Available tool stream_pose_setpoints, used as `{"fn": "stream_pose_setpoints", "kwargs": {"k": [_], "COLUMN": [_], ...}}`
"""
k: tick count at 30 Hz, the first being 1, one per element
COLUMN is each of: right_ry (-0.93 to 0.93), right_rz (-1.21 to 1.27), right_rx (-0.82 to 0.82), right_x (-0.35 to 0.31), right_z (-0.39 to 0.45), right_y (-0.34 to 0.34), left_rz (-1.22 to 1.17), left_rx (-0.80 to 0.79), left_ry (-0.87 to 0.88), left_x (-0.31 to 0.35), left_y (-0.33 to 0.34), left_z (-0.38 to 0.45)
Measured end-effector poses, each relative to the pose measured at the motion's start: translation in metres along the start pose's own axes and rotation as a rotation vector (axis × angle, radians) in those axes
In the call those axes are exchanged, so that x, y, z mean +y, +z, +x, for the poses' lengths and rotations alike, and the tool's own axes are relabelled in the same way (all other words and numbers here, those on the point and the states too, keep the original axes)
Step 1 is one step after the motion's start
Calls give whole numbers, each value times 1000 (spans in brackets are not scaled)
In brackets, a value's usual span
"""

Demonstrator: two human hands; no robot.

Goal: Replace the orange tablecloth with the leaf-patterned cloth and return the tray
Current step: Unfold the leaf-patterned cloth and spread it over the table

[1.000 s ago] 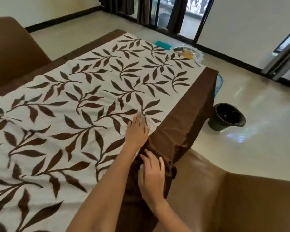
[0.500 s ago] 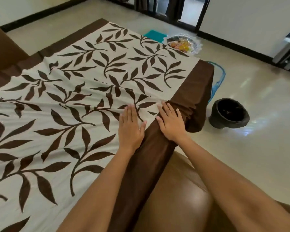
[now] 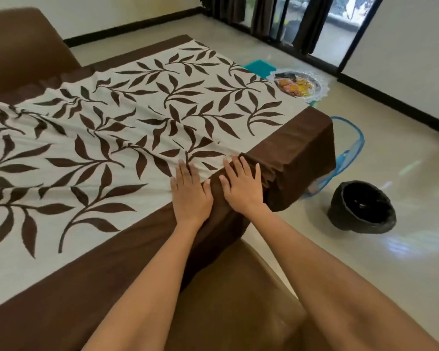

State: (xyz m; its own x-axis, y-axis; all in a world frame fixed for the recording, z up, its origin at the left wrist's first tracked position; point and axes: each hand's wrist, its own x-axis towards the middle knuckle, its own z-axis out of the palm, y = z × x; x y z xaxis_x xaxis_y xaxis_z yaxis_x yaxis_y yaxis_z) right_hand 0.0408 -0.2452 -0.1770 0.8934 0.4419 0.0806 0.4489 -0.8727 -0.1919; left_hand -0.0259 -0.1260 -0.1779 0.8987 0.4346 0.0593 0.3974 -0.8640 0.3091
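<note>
Covering the table, the leaf-patterned cloth (image 3: 142, 138) is laid; left hand (image 3: 191, 192) and right hand (image 3: 242, 184), fingers flat, smooth it. The tray (image 3: 299, 86) beyond its far edge awaits returning.

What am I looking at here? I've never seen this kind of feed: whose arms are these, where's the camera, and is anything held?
There is no machine: a person wears the camera on their head, looking down at their own arms. The left hand lies flat on the leaf-patterned cloth; the right hand presses flat on its bunched brown border at the table edge. Neither holds anything. Beyond the table's far corner sits a tray of colourful items; a black bin stands on the floor.
</note>
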Motion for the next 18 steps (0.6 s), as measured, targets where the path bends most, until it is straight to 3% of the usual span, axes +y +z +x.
{"fn": "stream_pose_setpoints", "kwargs": {"k": [9,13,18], "right_ry": [-29,-47,-227], "right_rz": [44,55,86], "right_rx": [77,39,230], "right_x": [6,5,38], "right_z": [0,1,38], "right_y": [7,5,-12], "left_rz": [43,28,46], "left_rx": [51,86,54], "left_ry": [-12,-88,-93], "left_x": [1,6,5], "left_y": [4,1,6], "left_z": [-2,-4,1]}}
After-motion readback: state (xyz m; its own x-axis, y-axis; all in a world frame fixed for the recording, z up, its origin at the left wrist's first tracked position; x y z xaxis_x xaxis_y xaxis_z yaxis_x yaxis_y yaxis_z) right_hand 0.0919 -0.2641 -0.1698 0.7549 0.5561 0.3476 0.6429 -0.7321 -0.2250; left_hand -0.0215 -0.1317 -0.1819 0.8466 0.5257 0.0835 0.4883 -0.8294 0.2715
